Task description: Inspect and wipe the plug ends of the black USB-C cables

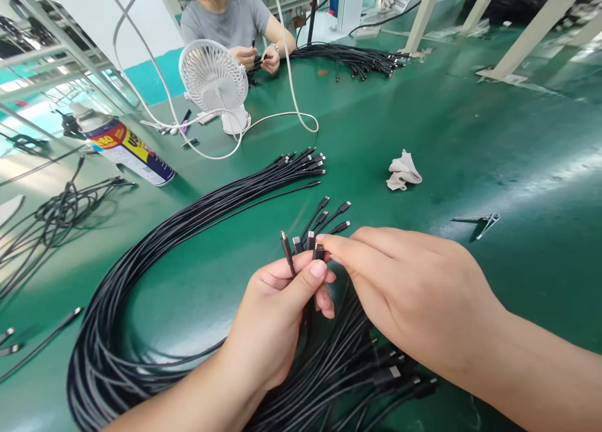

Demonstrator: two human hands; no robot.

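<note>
Closed in the left grip (277, 316): black cable ends (311, 239) with metal-tipped connectors, pointing up between thumb and fingers, one tip met by the fingertips of the right grip (414, 288), whether pinched or only touched impossible to tell. Under and around both, on the green worktop (357, 150): one looped bundle of black cables (155, 237), curving away leftward; to the right, one crumpled pale cloth (404, 170). Farther out: one spray can (129, 145), one white fan (214, 74), and, opposite, one person (226, 21) in grey, handling another cable bundle (350, 57).
</note>
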